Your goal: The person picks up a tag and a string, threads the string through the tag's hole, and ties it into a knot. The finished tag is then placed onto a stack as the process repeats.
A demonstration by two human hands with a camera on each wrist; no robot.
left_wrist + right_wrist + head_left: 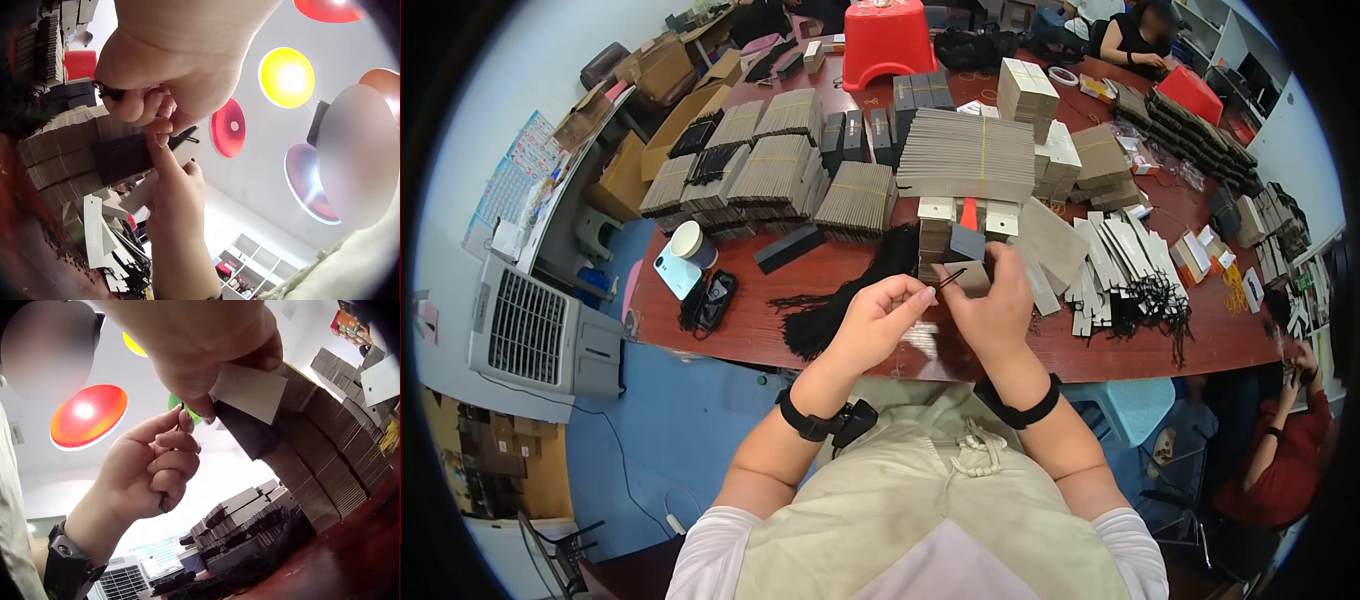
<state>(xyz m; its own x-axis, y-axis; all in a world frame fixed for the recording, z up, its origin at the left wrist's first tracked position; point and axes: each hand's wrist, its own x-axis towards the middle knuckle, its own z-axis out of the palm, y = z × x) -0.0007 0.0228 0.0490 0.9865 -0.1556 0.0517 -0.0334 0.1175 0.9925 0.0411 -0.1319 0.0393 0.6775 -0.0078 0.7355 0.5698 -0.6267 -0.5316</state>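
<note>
The fingers of the left hand [878,318] are closed in a pinch on a thin black cord [952,277], thumb against forefinger, the others curled in towards the palm. From that pinch the cord slants away from the body and towards the right hand [997,305], its long axis oblique, its far part at the small grey card [974,284]. The right hand's fingers grasp this card, held up above the surface [752,332], just beside the left fingertips. The left hand is nearer the cord's near end, the right nearer its far part; whether cord and card touch or are joined, I cannot tell. How the cord lies to the card looks like the relation that counts. Beyond the card stands a dark box [967,243]; a heap of black cords [850,292] lies left of the hands.
</note>
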